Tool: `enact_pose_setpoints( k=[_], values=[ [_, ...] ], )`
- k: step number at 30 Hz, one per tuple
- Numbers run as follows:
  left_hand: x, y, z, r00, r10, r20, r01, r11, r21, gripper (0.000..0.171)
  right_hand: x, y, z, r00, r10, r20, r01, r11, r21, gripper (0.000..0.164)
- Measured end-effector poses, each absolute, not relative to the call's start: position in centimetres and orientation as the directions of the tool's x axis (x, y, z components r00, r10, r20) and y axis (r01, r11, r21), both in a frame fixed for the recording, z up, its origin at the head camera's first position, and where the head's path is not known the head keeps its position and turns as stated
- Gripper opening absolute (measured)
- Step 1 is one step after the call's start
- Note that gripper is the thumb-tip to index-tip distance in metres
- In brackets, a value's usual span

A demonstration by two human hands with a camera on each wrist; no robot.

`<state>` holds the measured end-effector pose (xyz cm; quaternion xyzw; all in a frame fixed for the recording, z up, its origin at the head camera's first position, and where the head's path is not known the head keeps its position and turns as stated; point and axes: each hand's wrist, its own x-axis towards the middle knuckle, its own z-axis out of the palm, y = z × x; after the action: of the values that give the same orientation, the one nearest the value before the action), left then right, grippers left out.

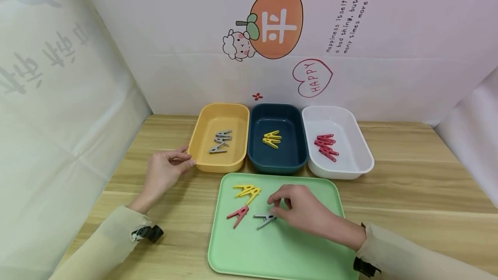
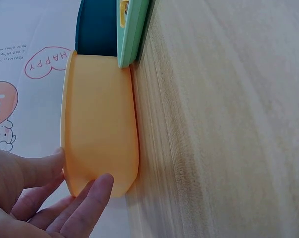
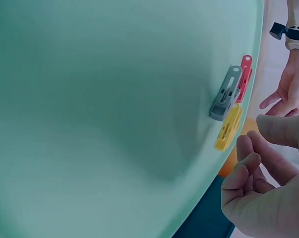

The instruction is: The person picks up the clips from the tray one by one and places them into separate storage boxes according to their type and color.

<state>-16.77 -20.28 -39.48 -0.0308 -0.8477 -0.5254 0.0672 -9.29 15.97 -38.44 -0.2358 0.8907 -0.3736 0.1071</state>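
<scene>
Gently now: the grey clip [image 1: 267,217] lies on the green tray [image 1: 272,258] just beside your right hand [image 1: 303,208], slightly parted and holding nothing; best pinch its hand-side end squarely, clear of the red clip [image 1: 243,212]; your left hand [image 1: 165,172], fingers loosely extended, touches the yellow tub [image 1: 219,168], so go light there

A: What is the left hand [image 1: 165,172] touching?
B: The yellow bin [image 1: 219,168].
A: And the right hand [image 1: 301,206]?
B: Over the green tray [image 1: 268,258], just beside a grey clothespin [image 1: 266,218].
A: What else lies there?
B: A red clothespin [image 1: 241,213] and overlapping yellow clothespins [image 1: 253,192].
A: And in the yellow bin?
B: Grey clothespins [image 1: 218,151]. The navy bin [image 1: 277,168] beside it has more yellow clothespins [image 1: 269,135], the white bin [image 1: 338,173] red clothespins [image 1: 326,144].
</scene>
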Motion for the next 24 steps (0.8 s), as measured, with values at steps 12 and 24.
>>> enact_pose_setpoints(
  k=[12, 24],
  values=[
    [-16.8, -20.4, -39.6, -0.988, -0.022, 0.151, 0.126, 0.435, 0.892, 0.016, -10.9, 11.9, -38.6, -0.809, -0.587, -0.031, -0.433, 0.631, -0.643, 0.020],
    [-16.9, -20.4, -39.6, -0.987, -0.018, 0.158, 0.135, 0.431, 0.892, 0.017, -11.1, 12.0, -38.9, -0.812, -0.579, -0.074, -0.433, 0.682, -0.589, 0.014]
  ],
)
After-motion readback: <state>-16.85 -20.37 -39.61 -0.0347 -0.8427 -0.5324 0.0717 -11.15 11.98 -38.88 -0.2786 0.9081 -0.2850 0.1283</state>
